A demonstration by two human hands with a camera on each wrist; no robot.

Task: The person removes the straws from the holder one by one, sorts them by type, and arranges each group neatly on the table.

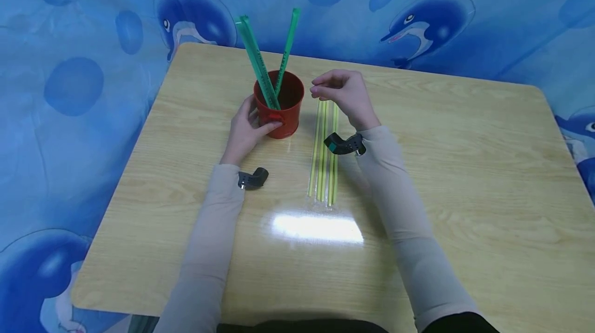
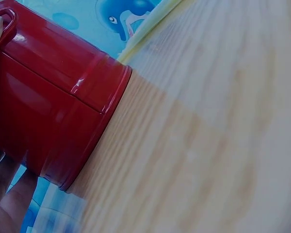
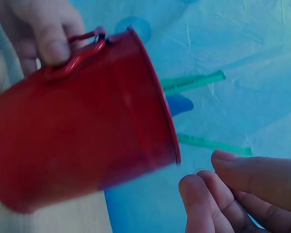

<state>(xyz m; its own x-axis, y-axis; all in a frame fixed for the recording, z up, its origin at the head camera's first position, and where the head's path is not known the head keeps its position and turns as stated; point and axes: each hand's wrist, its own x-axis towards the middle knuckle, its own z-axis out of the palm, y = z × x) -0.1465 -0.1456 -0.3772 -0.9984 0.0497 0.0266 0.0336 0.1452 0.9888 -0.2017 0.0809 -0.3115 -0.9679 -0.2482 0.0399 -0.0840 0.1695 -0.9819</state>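
Note:
My left hand (image 1: 245,129) grips a red metal bucket (image 1: 289,117) from its left side, with the thumb at the small handle (image 3: 75,60) on its near side. Green wrapped straws (image 1: 255,57) with dark print lean out to the left, and another green straw (image 1: 289,38) stands apart from them, leaning right. Just right of the rim, my right hand (image 1: 345,93) hovers with thumb and fingers loosely bent, nothing visible between them. Below that hand, several yellow straws (image 1: 322,168) in clear wrappers lie side by side on the table, their far ends partly behind the hand.
The light wood table (image 1: 465,178) has rounded corners, and a bright light reflection shows near its front. A blue sheet printed with dolphins (image 1: 432,18) hangs behind the far edge and along the left. Dark camera mounts (image 1: 344,143) sit on both wrists.

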